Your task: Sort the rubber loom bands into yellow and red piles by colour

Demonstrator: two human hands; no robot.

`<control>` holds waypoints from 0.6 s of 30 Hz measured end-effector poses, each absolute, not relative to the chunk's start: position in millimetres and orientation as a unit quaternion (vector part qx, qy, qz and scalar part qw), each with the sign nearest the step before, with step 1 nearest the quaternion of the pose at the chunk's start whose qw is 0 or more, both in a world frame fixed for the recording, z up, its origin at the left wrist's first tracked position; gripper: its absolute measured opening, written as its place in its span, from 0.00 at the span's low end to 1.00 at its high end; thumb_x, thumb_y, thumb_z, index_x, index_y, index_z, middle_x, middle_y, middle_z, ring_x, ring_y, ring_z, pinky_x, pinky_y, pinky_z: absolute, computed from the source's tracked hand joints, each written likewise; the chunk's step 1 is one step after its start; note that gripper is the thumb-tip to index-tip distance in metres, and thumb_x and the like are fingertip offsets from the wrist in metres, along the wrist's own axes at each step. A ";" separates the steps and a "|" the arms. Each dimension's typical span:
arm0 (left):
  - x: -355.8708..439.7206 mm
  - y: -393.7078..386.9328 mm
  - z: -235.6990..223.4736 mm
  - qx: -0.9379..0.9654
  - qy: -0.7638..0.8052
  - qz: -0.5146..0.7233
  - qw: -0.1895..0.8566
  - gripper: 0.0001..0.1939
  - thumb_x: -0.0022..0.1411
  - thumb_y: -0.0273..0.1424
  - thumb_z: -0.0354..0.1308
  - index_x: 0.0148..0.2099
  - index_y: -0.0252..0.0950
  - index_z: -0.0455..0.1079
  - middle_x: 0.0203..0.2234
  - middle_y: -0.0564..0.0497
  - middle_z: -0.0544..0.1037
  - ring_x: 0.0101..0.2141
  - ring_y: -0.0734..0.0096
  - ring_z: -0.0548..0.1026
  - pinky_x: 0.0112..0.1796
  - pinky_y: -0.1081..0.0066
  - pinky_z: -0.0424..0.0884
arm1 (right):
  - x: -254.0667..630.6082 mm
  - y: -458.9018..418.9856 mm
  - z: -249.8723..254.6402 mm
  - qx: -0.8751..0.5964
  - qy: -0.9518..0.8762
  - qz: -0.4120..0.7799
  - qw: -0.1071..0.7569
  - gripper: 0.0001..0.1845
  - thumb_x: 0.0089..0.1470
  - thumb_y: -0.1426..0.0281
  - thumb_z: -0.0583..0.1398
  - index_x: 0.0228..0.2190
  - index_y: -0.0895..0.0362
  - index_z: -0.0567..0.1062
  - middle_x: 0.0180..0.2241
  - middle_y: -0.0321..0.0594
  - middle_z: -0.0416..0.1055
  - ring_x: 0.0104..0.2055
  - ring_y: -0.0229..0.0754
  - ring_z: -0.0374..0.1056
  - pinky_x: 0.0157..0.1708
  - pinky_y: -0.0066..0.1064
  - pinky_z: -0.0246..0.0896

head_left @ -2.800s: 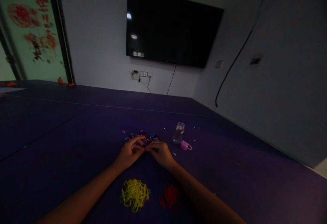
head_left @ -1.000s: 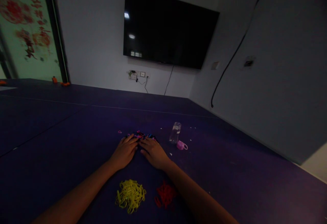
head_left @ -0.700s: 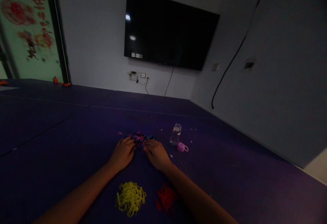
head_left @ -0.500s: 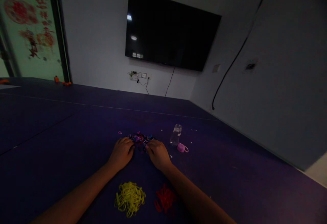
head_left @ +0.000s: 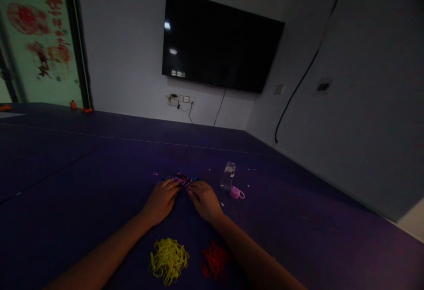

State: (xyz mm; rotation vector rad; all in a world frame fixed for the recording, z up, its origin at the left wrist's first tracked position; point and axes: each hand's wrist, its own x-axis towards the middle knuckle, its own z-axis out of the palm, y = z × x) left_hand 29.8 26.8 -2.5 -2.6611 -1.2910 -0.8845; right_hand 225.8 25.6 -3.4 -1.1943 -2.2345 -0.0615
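Note:
A pile of mixed dark, pink and blue rubber bands (head_left: 184,180) lies on the purple surface between my hands. My left hand (head_left: 162,199) rests across the left side of the pile, its fingers stretched over the bands. From the right, my right hand (head_left: 204,198) touches the same pile with thumb and fingers apart; its fingertips are partly hidden among the bands. Closer to me lies a heap of yellow rubber bands (head_left: 168,259), between my forearms. Beside it, near my right forearm, is a smaller heap of red rubber bands (head_left: 215,259).
A clear bottle (head_left: 228,176) and a pink cap with a loop (head_left: 236,192) lie right of my right hand. One pink band (head_left: 155,173) sits apart, beyond my left hand. Small white scraps dot the purple surface (head_left: 298,219). A television (head_left: 221,43) hangs on the far wall.
My left hand has shifted right and further over the mixed pile, covering more of it. My right hand stays nearly in place. The yellow and red heaps look the same.

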 end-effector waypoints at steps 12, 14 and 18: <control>28.7 34.1 -12.8 -0.861 -0.430 -0.270 0.012 0.16 0.62 0.24 0.47 0.48 0.36 0.71 0.50 0.45 0.72 0.54 0.60 0.64 0.53 0.55 0.61 | 225.2 22.5 -4.2 -0.432 -0.881 -0.004 0.192 0.21 0.61 0.60 0.49 0.54 0.50 0.65 0.58 0.41 0.59 0.62 0.49 0.46 0.58 0.49 0.42; 28.5 36.0 -14.9 -0.856 -0.433 -0.282 0.016 0.16 0.62 0.24 0.48 0.48 0.37 0.71 0.49 0.46 0.73 0.53 0.60 0.65 0.53 0.55 0.61 | 225.3 21.6 -2.9 -0.436 -0.880 0.000 0.191 0.21 0.61 0.60 0.49 0.54 0.50 0.65 0.57 0.41 0.59 0.62 0.49 0.47 0.58 0.49 0.42; 28.1 36.7 -15.6 -0.848 -0.443 -0.292 0.023 0.14 0.61 0.24 0.49 0.46 0.37 0.73 0.47 0.46 0.74 0.52 0.59 0.67 0.53 0.55 0.61 | 225.2 20.2 -1.1 -0.436 -0.878 0.002 0.197 0.21 0.61 0.60 0.49 0.53 0.51 0.67 0.56 0.42 0.61 0.61 0.48 0.49 0.58 0.47 0.44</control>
